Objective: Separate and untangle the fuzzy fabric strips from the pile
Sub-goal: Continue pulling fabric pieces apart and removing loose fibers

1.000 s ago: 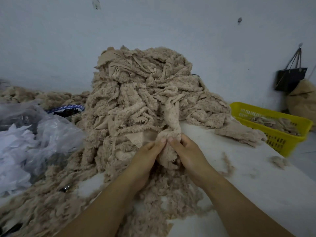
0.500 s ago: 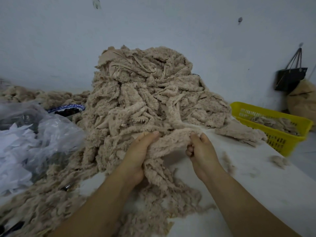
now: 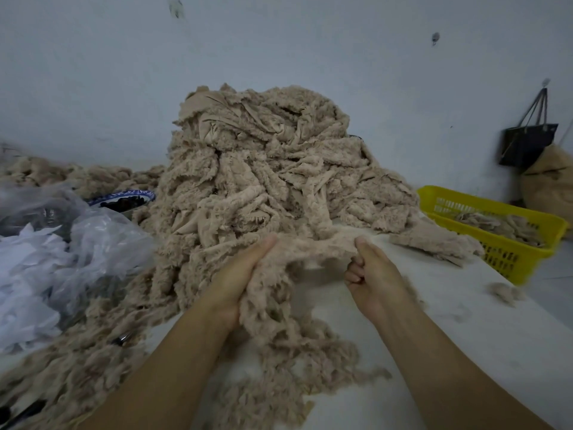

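Now the hands have pulled apart. A second ago both were bunched close together on one strip. The strip (image 3: 316, 243) is stretched between them, just in front of the pile (image 3: 263, 169). Left hand (image 3: 238, 274) grips it, with the loose tail hanging down to the surface (image 3: 434, 305). Right hand (image 3: 372, 274) pinches the other end, fingers curled. Part of it seems to run up into the pile, so probably straightened but not free yet.
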Action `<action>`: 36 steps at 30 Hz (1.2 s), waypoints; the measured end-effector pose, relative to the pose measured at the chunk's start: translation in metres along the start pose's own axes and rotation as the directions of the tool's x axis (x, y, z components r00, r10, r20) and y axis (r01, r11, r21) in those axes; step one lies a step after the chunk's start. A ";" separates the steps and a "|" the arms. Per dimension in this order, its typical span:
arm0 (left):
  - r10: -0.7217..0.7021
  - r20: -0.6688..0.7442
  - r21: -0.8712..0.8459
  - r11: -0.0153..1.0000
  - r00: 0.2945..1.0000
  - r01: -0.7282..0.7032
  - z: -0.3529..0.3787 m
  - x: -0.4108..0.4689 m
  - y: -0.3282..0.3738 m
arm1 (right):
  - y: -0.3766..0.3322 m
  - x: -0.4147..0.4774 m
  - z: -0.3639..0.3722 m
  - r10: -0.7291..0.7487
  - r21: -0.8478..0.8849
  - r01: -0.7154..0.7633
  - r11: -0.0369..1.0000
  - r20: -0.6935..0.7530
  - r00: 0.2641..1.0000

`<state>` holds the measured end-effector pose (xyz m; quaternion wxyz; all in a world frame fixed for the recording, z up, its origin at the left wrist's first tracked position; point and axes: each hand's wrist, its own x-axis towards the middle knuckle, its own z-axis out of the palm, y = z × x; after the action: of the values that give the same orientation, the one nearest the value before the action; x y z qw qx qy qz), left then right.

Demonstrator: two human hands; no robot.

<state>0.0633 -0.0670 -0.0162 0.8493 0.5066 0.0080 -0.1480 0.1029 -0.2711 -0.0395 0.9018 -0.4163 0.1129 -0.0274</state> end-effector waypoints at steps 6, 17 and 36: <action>0.131 0.034 -0.431 0.896 0.991 -0.104 -0.018 0.006 0.006 | -0.009 -0.005 -0.005 -0.087 -0.269 0.087 0.959 0.010 0.996; 0.138 -0.082 -0.360 0.919 0.987 -0.159 0.004 0.012 -0.005 | 0.030 -0.043 0.025 0.059 -0.792 0.490 0.365 0.545 0.836; 0.071 0.107 -0.273 0.961 0.992 -0.039 0.007 -0.001 -0.005 | 0.014 -0.033 0.013 0.106 -0.708 0.311 0.635 0.478 0.872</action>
<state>0.0603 -0.0752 -0.0165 0.9134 0.3764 -0.0355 -0.1509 0.0730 -0.2474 -0.0364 0.6343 -0.7573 -0.1367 0.0734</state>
